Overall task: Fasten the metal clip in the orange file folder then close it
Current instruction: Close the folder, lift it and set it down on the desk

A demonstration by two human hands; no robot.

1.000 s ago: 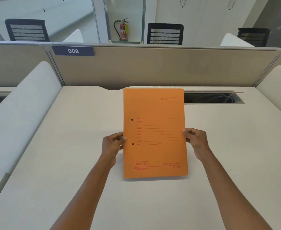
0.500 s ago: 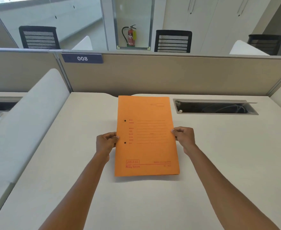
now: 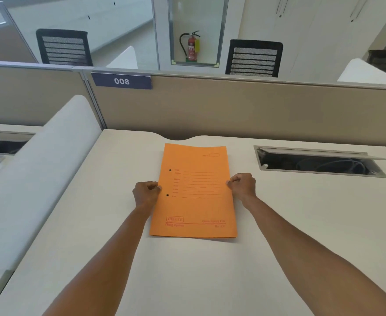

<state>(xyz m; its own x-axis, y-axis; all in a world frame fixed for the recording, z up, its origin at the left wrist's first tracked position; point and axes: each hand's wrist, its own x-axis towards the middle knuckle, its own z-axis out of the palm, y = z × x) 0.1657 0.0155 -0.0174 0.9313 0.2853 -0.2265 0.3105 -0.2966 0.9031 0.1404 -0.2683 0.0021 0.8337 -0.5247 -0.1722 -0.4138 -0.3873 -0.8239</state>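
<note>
The orange file folder (image 3: 194, 201) lies closed and flat on the pale desk (image 3: 278, 236), front cover up, with two punched holes near its left edge. My left hand (image 3: 145, 193) pinches the folder's left edge between the holes. My right hand (image 3: 242, 185) pinches the right edge at about the same height. The metal clip is hidden inside the closed folder.
An open cable hatch (image 3: 319, 163) with wires sits in the desk to the right of the folder. A beige partition (image 3: 233, 106) with a "008" label (image 3: 121, 81) rises behind. A white side divider (image 3: 39, 160) borders the desk's left side.
The folder has gone from tilted up toward me to lying flat on the desk, farther from me. Both hands stayed on its side edges.
</note>
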